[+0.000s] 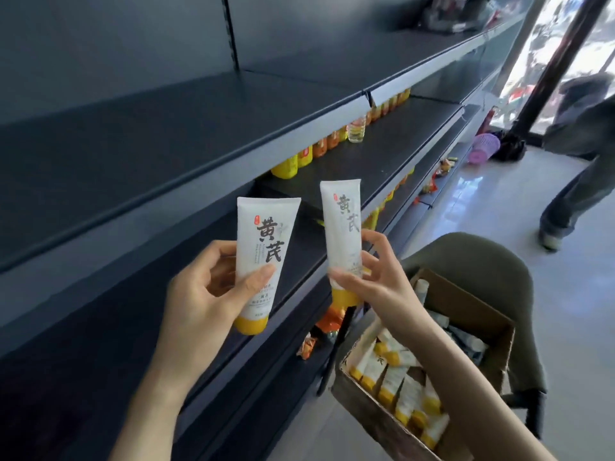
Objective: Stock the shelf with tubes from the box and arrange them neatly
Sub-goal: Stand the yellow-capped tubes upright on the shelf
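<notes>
1. The left hand [206,287] grips 1 white tube [263,241], thumb curled across its printed front and fingers behind it.
2. The right hand [376,277] pinches a 2nd white tube [342,227] low on its body, between thumb and fingertips.
3. Both tubes stand roughly upright in the air, yellow caps down and flat crimped ends up. They are just beside each other without touching, in front of the dark shelf [149,144].
4. At the near right, an open cardboard box [466,301] sits on a green chair [482,257]. It holds many more tubes [399,394] lying in rows.
5. A lower shelf board carries a row of yellow and orange bottles [299,161] along its back.
6. At the far right, another person [579,144] stands on the pale floor near a pink basket [484,148].
</notes>
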`<state>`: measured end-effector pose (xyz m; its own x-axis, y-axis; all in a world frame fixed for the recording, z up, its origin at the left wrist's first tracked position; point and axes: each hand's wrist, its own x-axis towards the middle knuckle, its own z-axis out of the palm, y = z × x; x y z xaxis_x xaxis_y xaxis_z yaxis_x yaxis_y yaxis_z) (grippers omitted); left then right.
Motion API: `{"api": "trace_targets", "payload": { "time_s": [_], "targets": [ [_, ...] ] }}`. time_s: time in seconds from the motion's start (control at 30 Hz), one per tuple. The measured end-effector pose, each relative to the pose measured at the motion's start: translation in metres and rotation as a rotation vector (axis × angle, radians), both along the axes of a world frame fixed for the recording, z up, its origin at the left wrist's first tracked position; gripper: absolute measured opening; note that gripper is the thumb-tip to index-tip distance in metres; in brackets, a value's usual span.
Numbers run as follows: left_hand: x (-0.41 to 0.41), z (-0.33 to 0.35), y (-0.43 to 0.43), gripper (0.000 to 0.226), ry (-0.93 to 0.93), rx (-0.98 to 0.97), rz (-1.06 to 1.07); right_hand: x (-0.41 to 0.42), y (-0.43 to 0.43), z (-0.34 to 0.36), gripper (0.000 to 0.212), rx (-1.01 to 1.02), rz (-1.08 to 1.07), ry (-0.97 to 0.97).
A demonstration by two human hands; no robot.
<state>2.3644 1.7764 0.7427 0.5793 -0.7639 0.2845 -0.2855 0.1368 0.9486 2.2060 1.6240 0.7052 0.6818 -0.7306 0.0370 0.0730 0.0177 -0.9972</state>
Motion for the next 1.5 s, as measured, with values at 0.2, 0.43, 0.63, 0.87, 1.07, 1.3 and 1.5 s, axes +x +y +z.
{"api": "trace_targets", "payload": {
  "time_s": [0.2,0.43,0.63,0.87,1.07,1.3,1.5],
  "targets": [
    [-0.004,0.038,0.033,0.020,-0.026,-0.107,0.198,0.012,0.002,0.029,0.057,-0.002,0.167,-0.016],
    [-0.031,0.062,0.061,0.022,-0.032,-0.196,0.387,0.016,-0.004,0.058,0.062,-0.079,0.364,-0.016],
    [-0.053,0.072,0.108,0.022,-0.076,-0.204,0.593,0.035,0.019,0.075,0.060,-0.137,0.473,-0.084],
    [-0.051,0.087,0.182,0.024,-0.106,-0.254,0.766,0.066,0.076,0.092,0.059,-0.161,0.646,-0.108],
    [-0.022,0.104,0.256,0.021,-0.144,-0.281,0.815,0.107,0.144,0.115,0.053,-0.126,0.711,-0.153],
    [0.022,0.122,0.342,0.021,-0.185,-0.310,0.873,0.159,0.231,0.136,0.065,-0.033,0.729,-0.249],
    [0.048,0.126,0.393,0.021,-0.212,-0.289,0.890,0.200,0.276,0.147,0.067,0.079,0.711,-0.285]
  ]
}}
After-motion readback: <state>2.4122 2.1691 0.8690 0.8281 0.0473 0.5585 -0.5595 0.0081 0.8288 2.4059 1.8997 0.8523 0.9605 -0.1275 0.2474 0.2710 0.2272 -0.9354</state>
